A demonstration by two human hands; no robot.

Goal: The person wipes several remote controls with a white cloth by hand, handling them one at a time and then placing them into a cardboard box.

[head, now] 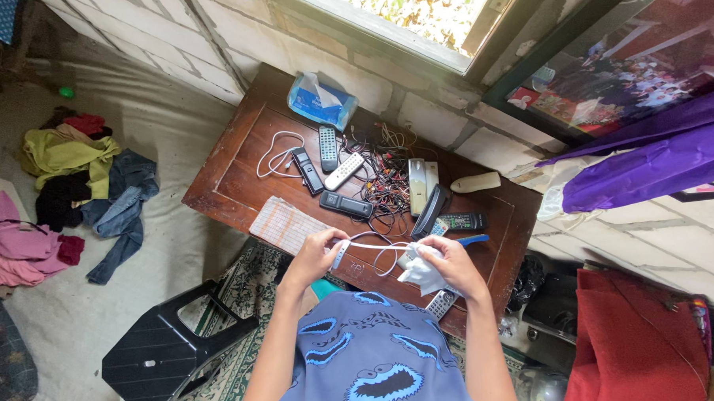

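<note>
so the left hand (pixel 318 253) is pinched shut on one end of a white cable (pixel 373 245), thumb and fingers closed around it right by a small blue-grey band or plug at that end. the right hand (pixel 446 262) is closed too, gripping a crumpled white cloth (pixel 420 274) bunched against the palm, and the other part of the cable seems to run into that same grip, though i can't tell exactly how the fingers sit on it under the cloth. the cable's long axis runs pretty much straight across between the two hands, stretched from the left one over to the right, with a loose loop sagging just below the right hand's thumb side. both hands are touching it, so neither is really nearer. just beyond the hands, on the dark wooden table (pixel 237 177), there's a pile of remote controls (pixel 329 148), a black remote (pixel 346 204) and a tangle of thin wires (pixel 384 176). a blue tissue pack (pixel 320 100) sits at the far edge, well past the left hand. a blue-handled tool (pixel 472 239) lies just beyond the right hand. left of the left hand, down on the floor, is a black plastic stool (pixel 172 349) on its side.
</note>
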